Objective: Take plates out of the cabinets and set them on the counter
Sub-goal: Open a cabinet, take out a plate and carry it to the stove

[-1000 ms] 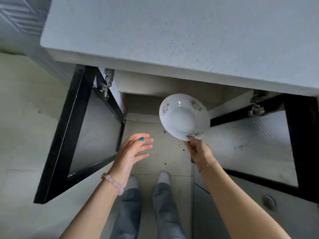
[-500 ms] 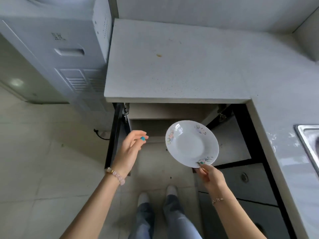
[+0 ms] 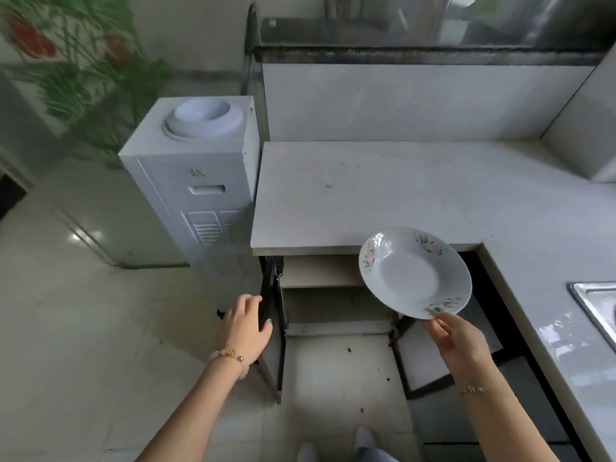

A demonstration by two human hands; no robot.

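A white plate with small flower prints on its rim is tilted in the air in front of the open cabinet, its far edge over the front of the pale counter. My right hand pinches its near rim, thumb on top. My left hand grips the top edge of the black left cabinet door, which stands open toward me. The right door is open too.
A white water dispenser stands left of the counter. A steel sink sits in the counter at the right edge. My feet are on the tiled floor below the cabinet. A blurred green plant is at the far left.
My head has risen, so the counter and dispenser now show. The plate came up from the cabinet to counter height. My left hand moved from free air onto the left door's edge.
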